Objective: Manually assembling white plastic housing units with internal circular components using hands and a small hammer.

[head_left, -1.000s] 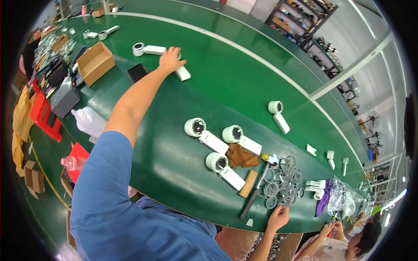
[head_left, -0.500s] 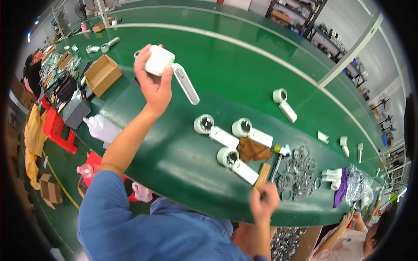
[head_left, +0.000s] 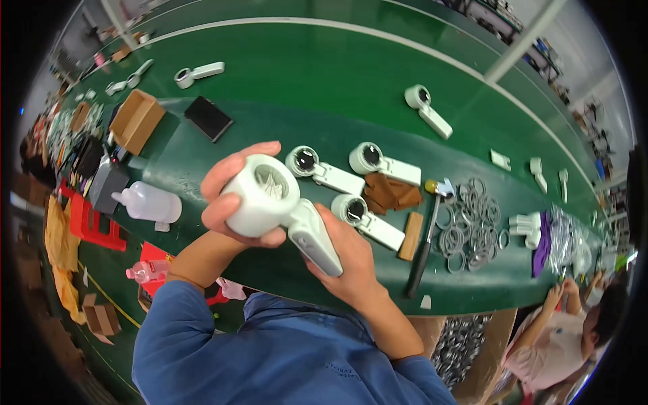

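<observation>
My left hand (head_left: 233, 202) is wrapped round the barrel-shaped head of a white handheld device (head_left: 268, 214), which resembles a small hair dryer. Its round opening faces up, with something pale and crinkled inside. Closed on its hinged handle is my right hand (head_left: 354, 260). Just beyond lie three similar white devices, with dark round openings: one at the back (head_left: 334, 177), one farther right (head_left: 398, 169) and one nearer (head_left: 378, 231). Among them sits a brown cloth (head_left: 388, 194). A wooden block (head_left: 410, 236) and a hammer (head_left: 425, 253) rest right of my right hand.
Several grey rings (head_left: 469, 229) are heaped beside the hammer. At left stand a white squeeze bottle (head_left: 152, 201) and an open cardboard box (head_left: 137, 121); a black flat object (head_left: 208, 118) lies nearby. A co-worker (head_left: 560, 331) sits at right, beside a carton of metal parts (head_left: 462, 347).
My left hand has brought the device from the far left down in front of me. My right hand has left the wooden block's end and taken the handle. The hammer now lies in full view.
</observation>
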`<state>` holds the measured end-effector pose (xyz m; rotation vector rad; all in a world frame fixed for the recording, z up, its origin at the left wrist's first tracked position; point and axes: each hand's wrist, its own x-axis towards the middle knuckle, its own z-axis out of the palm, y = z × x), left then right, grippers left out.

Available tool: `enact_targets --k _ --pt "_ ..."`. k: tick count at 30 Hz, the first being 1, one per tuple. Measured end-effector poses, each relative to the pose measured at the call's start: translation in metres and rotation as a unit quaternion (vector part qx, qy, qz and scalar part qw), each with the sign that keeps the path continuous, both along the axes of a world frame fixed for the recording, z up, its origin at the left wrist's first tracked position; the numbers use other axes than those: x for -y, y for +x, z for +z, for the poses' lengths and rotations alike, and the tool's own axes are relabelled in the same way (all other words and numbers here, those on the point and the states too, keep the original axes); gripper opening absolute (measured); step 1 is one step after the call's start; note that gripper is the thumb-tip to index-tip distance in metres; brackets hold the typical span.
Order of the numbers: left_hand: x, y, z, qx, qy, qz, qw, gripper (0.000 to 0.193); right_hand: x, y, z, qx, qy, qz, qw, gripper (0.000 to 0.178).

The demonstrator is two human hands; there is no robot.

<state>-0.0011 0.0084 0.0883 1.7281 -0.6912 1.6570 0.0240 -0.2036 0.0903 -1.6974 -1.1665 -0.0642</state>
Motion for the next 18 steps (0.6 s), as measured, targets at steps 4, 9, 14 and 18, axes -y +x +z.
enact_targets --k 4,9,14,18 --pt "0.006 0.013 -0.012 -0.120 0.013 -0.041 0.992 0.071 0.017 -0.002 -0.011 -0.136 -0.048 0.016 0.989 0.066" --pt "0.013 0.018 -0.025 -0.207 -0.003 -0.066 0.976 0.062 0.024 -0.005 -0.012 -0.169 -0.052 -0.033 0.984 0.059" --pt "0.013 0.006 -0.031 -0.269 0.031 -0.009 0.962 0.058 0.031 -0.006 -0.026 -0.130 -0.056 -0.082 0.987 0.047" --pt "0.014 -0.001 -0.036 -0.298 0.072 0.003 0.952 0.059 0.051 -0.006 -0.024 -0.447 -0.083 0.065 0.888 0.037"
